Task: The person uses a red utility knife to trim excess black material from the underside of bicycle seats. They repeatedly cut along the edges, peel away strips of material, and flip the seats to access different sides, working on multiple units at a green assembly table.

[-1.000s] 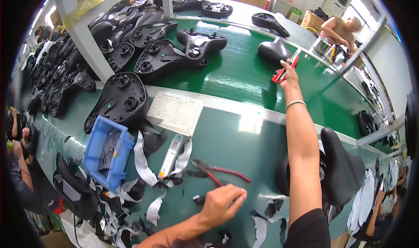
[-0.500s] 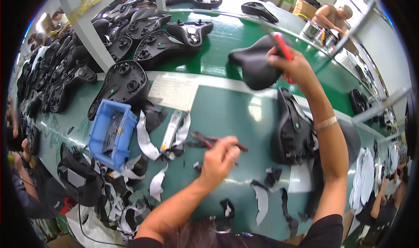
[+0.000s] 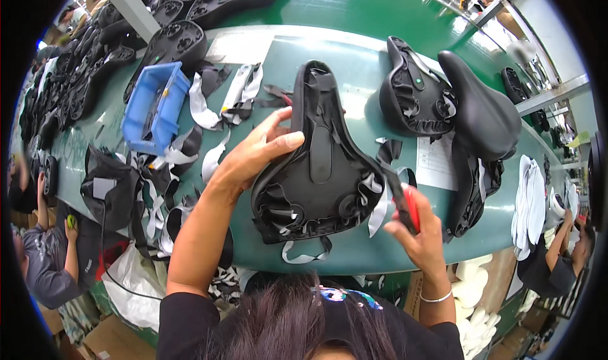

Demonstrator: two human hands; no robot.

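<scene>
A black bicycle saddle point(image 3: 320, 151) lies underside up in front of me, its narrow nose pointing away. Loose cover edges and whitish strips bunch around its wide rear. My left hand point(image 3: 253, 154) grips its left side, thumb on the rim, other fingers partly hidden. Closed around a red-handled tool point(image 3: 406, 209), my right hand point(image 3: 421, 236) is by the saddle's right rear edge. The tool's dark head points up and left alongside that edge; its exact kind is unclear. Beyond my left hand, red-handled pliers point(image 3: 278, 95) lie on the green table point(image 3: 354, 252).
A blue bin point(image 3: 155, 110) and black-and-white trimmings point(image 3: 180, 148) lie left. At right are an underside-up saddle point(image 3: 415, 91), a smooth-side-up saddle point(image 3: 481, 107) and a white sheet point(image 3: 436, 164). Many saddles point(image 3: 82, 88) crowd the far left. Other people sit at both sides.
The saddle is now underside up before me. My left hand has moved from the pliers to its side. My right hand, still with the tool, has come down nearer me. The view tilts lower.
</scene>
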